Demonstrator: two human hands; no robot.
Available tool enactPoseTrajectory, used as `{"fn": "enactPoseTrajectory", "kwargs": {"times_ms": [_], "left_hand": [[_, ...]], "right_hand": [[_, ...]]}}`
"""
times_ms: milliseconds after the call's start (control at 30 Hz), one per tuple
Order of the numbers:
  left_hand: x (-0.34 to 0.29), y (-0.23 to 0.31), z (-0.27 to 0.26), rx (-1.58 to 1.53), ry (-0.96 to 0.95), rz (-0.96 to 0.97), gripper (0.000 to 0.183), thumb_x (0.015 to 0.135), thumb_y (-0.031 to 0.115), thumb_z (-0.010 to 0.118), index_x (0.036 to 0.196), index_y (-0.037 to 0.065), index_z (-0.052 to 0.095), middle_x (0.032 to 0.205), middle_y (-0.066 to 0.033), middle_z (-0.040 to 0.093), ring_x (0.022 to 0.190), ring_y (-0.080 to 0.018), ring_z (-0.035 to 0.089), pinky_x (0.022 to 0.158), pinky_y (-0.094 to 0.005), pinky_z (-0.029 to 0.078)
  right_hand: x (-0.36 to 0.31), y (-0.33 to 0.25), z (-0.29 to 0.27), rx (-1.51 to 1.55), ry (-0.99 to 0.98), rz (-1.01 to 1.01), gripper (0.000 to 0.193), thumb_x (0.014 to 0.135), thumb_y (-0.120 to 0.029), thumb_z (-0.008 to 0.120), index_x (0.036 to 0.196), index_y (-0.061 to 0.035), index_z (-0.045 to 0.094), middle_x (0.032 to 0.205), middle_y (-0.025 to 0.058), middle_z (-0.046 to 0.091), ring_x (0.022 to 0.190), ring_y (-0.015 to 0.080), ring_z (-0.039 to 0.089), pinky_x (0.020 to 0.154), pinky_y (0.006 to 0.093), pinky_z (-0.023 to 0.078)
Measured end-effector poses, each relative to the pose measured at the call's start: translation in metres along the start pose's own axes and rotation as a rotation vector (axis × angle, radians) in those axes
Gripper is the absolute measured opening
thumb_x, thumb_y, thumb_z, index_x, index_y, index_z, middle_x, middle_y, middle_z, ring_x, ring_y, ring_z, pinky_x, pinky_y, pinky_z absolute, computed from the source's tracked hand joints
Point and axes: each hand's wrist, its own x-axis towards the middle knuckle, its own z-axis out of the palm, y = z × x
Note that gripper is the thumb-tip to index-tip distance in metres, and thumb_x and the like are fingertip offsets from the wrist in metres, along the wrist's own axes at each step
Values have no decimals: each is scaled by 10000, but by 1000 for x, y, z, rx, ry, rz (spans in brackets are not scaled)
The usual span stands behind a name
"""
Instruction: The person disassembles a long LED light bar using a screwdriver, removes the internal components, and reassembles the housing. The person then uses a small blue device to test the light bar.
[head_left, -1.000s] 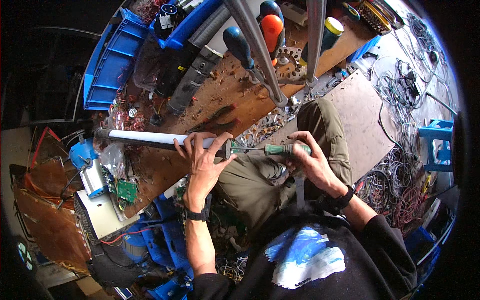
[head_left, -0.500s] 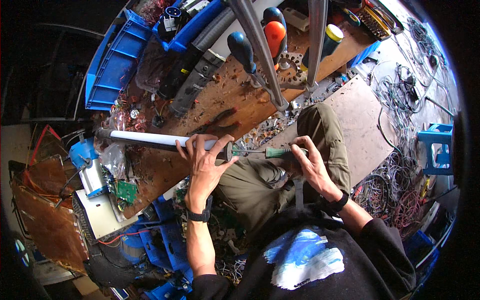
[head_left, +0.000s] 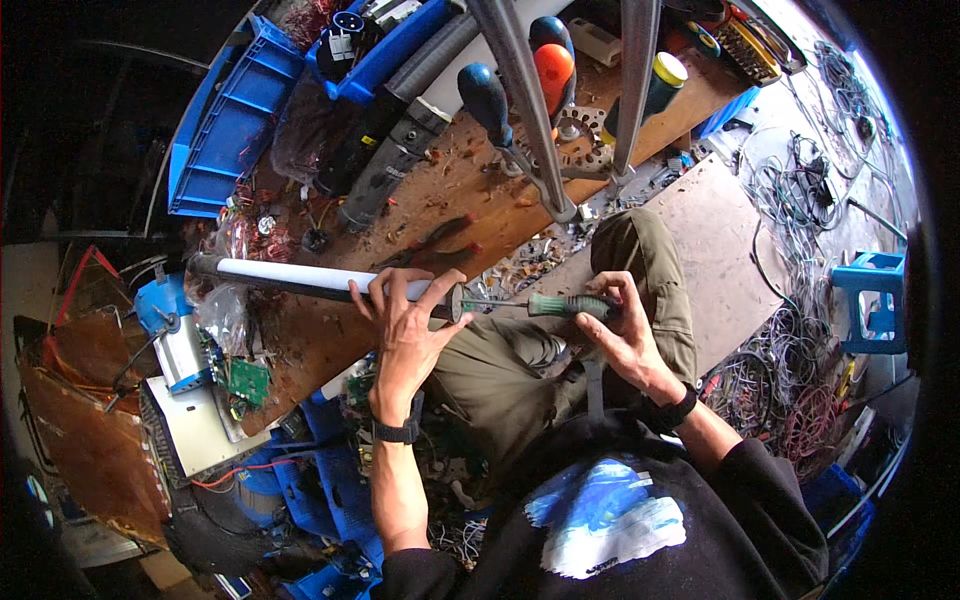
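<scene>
My left hand (head_left: pixel 405 325) is closed around one end of a long white and black tube (head_left: pixel 300 277), which runs off to the left above the bench. In my right hand (head_left: pixel 632 345) is a screwdriver (head_left: pixel 550 304) with a green handle; thumb and fingers are round the handle's rear end. Its thin shaft points left, level with the dark end cap (head_left: pixel 457 302) of the tube. The tip meets that cap, but the exact spot of contact is too small to make out.
Screwdrivers with blue handles (head_left: pixel 482 92) and an orange one (head_left: pixel 554 70) stand beyond two grey metal bars (head_left: pixel 632 90) on the wooden bench (head_left: pixel 500 245). Blue bins (head_left: pixel 232 115) sit far left. Tangled cables (head_left: pixel 800 400) and a blue stool (head_left: pixel 870 300) lie to the right.
My right hand has shifted its fingers on the screwdriver handle; the thumb has moved left and lower, and more of the handle shows. My left hand and the tube hold almost the same place.
</scene>
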Motion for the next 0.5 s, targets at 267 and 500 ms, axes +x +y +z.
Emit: {"fn": "enactPoseTrajectory", "kwargs": {"times_ms": [267,500], "left_hand": [[1,2,-1,2,-7,-8,575,743,417,923,1277,295,746,1241,-45,600,1305,-319,473,1241,-663,129],[2,4,0,15,10,-8,572,736,420,925,1267,292,753,1250,-49,594,1310,-328,467,1240,-664,135]], "right_hand": [[3,1,0,-120,33,-25,368,1101,-215,641,1385,-86,445,1194,66,581,1025,119,569,940,297,511],[2,-2,2,-34,31,227,354,1100,-249,639,1348,-64,467,1203,34,544,1112,110,499,979,279,442]]}}
